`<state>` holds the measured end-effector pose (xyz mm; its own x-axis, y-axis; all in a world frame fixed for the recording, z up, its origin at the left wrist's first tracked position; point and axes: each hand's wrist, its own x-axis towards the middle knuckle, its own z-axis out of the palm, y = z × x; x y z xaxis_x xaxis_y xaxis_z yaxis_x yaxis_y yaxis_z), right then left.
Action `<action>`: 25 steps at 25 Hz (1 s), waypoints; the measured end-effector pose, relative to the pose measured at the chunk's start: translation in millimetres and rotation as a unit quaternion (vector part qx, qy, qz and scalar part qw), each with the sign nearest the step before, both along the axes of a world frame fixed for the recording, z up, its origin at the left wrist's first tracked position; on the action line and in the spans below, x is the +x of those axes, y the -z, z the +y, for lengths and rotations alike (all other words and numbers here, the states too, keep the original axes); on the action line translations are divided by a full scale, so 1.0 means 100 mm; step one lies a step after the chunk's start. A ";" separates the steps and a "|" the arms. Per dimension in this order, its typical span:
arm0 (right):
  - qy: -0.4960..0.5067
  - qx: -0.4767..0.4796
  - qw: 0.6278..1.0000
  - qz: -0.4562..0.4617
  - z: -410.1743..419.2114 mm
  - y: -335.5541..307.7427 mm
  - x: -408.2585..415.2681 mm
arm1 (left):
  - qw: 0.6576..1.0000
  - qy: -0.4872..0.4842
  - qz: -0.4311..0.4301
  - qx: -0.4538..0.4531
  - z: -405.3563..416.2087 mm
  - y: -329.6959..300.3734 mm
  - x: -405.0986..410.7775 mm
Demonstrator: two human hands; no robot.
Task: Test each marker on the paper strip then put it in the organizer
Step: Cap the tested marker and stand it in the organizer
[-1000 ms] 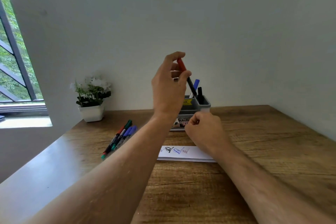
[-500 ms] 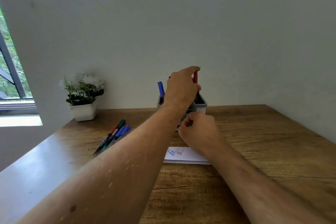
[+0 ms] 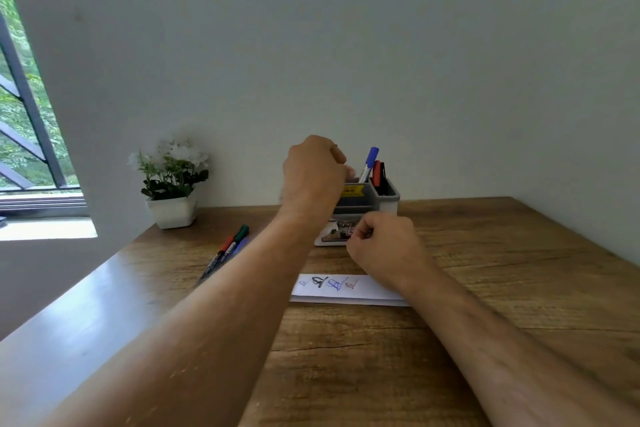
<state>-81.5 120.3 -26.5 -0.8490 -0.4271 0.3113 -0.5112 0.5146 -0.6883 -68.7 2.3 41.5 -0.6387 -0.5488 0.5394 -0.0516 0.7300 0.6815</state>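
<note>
Done: four scribbles on the paper strip (image 3: pixel 346 286); blue (image 3: pixel 370 163) and red (image 3: pixel 376 172) markers stand in the organizer (image 3: pixel 388 199).
Left: several markers (image 3: pixel 228 248) lie on the counter (image 3: pixel 485 270).
Left hand (image 3: pixel 313 177): fingers curled, apparently empty, by the organizer.
Right hand (image 3: pixel 384 248): fist; contents unclear.

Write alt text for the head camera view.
A person's left hand hovers, fingers curled, beside a grey organizer holding blue and red markers, while the right hand rests fisted above a scribbled paper strip. More markers lie on the wooden table.
</note>
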 end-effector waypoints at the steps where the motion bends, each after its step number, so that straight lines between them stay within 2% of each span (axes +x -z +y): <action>1: -0.002 0.003 1.000 0.003 0.00 0.00 0.01 | 1.000 -0.010 -0.006 -0.001 -0.08 -0.01 0.11; 5: -0.015 0.005 1.000 0.025 0.03 0.01 0.02 | 0.993 -0.069 -0.093 0.006 -0.49 0.01 0.45; 8: -0.019 0.015 0.999 0.046 0.04 0.00 0.03 | 0.975 -0.129 -0.183 -0.002 -0.78 0.09 0.64; 12: -0.027 0.034 0.997 0.061 0.04 -0.01 0.04 | 0.949 -0.158 -0.272 -0.029 -0.96 0.23 0.83; 17: -0.040 0.041 0.996 0.068 0.03 -0.01 0.05 | 0.928 -0.174 -0.318 -0.087 -0.93 0.41 0.83; 20: -0.044 0.046 0.996 0.068 0.01 0.00 0.05 | 0.924 -0.181 -0.314 -0.120 -0.91 0.43 0.82; 25: -0.052 0.043 0.995 0.071 0.00 0.02 0.03 | 0.924 -0.162 -0.327 -0.114 -0.85 0.44 0.79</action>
